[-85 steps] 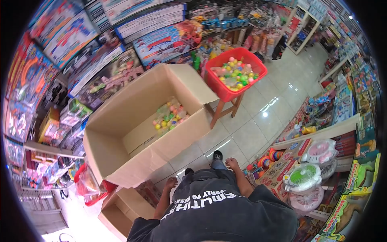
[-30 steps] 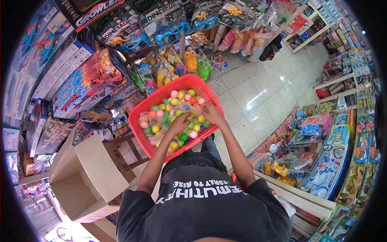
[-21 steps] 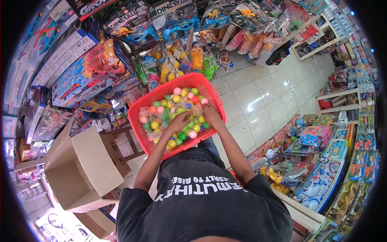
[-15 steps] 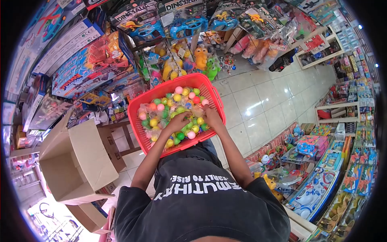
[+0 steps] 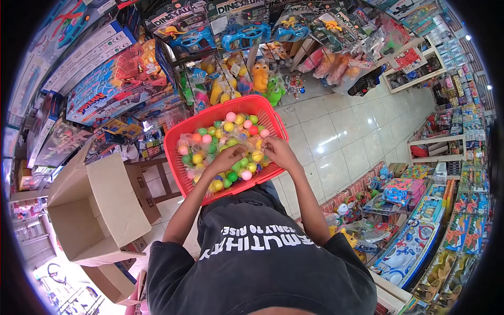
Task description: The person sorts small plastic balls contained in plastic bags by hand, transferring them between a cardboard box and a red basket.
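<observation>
A red plastic basket (image 5: 175, 157) rests at my lap, holding many small colored balls (image 5: 229, 126) in pink, yellow, green and red, some of them in clear plastic wrap. Over the balls, near the basket's middle, is my left hand (image 5: 229, 158), its fingers bent inward toward the other hand. My right hand (image 5: 278, 150) is over the basket's right part, thumb and fingers drawn together beside a yellow ball. Whatever lies between the fingertips of either hand is too small to make out.
Open cardboard boxes (image 5: 116, 199) stand at the left. Packaged toys (image 5: 245, 35) hang beyond the basket, and boxed toys fill the upper left. Tiled floor (image 5: 336, 137) stretches to the right, bordered by toy shelves (image 5: 409, 247) and a white rack (image 5: 438, 148).
My right hand has opened out slightly and shifted a little on the basket's right side. My left hand has moved slightly left. The basket appears slightly further left in view.
</observation>
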`<move>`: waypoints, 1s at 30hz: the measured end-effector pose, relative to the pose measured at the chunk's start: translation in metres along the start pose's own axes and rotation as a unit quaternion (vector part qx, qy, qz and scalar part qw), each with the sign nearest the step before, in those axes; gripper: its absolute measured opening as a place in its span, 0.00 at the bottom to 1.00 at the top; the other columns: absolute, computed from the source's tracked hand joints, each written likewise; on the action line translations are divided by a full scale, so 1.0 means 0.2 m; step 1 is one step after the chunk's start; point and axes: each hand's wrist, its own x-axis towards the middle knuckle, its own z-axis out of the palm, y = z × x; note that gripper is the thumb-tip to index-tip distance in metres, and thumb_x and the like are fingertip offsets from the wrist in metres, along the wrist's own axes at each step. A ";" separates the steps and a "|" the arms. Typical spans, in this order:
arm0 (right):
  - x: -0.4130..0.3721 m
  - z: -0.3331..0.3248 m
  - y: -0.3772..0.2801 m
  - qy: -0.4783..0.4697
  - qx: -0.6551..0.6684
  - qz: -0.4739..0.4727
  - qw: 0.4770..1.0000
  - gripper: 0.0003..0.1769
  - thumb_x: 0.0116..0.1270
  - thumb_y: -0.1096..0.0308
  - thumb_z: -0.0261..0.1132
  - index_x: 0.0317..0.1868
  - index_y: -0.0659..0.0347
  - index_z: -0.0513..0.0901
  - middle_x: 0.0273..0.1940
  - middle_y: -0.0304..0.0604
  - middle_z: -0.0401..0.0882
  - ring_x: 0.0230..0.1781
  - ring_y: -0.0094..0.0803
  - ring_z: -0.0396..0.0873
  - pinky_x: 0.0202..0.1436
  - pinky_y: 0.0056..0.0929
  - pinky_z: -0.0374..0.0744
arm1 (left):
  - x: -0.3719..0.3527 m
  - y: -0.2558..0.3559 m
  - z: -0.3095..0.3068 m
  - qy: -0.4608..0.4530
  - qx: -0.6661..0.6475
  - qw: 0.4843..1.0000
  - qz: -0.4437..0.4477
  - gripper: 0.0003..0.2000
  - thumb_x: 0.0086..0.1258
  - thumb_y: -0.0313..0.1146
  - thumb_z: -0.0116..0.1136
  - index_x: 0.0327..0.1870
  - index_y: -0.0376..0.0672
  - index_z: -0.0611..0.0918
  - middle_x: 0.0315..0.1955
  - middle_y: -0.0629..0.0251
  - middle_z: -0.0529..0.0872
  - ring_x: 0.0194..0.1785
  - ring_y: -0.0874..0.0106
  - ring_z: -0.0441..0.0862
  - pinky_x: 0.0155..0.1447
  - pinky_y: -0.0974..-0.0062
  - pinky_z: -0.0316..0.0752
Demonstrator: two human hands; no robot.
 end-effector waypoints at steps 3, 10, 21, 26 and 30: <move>0.03 -0.01 -0.07 -0.008 0.137 0.002 0.991 0.06 0.56 0.75 0.63 0.32 0.67 0.75 0.26 0.44 0.75 0.27 0.28 0.79 0.33 0.26 0.76 | 0.01 0.05 0.00 0.064 -0.055 0.996 0.024 0.18 0.70 0.40 0.49 0.57 0.40 0.71 0.50 0.63 0.76 0.54 0.73 0.73 0.57 0.73 0.69; 0.16 0.01 -0.18 -0.097 0.287 -0.006 0.953 0.06 0.60 0.75 0.62 0.37 0.66 0.75 0.33 0.34 0.75 0.36 0.18 0.75 0.39 0.19 0.74 | -0.03 0.21 0.04 0.090 -0.381 0.920 -0.007 0.25 0.71 0.44 0.46 0.65 0.44 0.60 0.58 0.62 0.67 0.59 0.69 0.68 0.53 0.69 0.72; 0.16 0.07 -0.05 -0.047 0.283 -0.056 0.956 0.08 0.61 0.75 0.59 0.42 0.67 0.76 0.37 0.41 0.79 0.39 0.28 0.79 0.44 0.26 0.76 | -0.05 0.14 0.02 0.186 -0.485 0.855 0.013 0.15 0.70 0.42 0.50 0.51 0.44 0.71 0.37 0.69 0.76 0.35 0.79 0.75 0.38 0.81 0.73; 0.07 0.05 0.11 -0.181 -0.229 0.119 0.949 0.14 0.54 0.72 0.60 0.43 0.68 0.76 0.39 0.52 0.80 0.40 0.42 0.81 0.44 0.39 0.78 | -0.05 0.11 0.00 0.219 -0.496 0.840 0.000 0.13 0.70 0.42 0.50 0.48 0.43 0.72 0.33 0.68 0.76 0.33 0.78 0.75 0.34 0.81 0.73; 0.02 0.18 0.17 -0.196 -0.352 0.156 0.902 0.17 0.53 0.72 0.58 0.45 0.64 0.75 0.40 0.53 0.80 0.39 0.47 0.80 0.42 0.44 0.78 | -0.05 0.10 0.01 0.241 -0.474 0.847 -0.013 0.14 0.70 0.42 0.51 0.48 0.43 0.72 0.33 0.69 0.77 0.32 0.78 0.76 0.33 0.81 0.73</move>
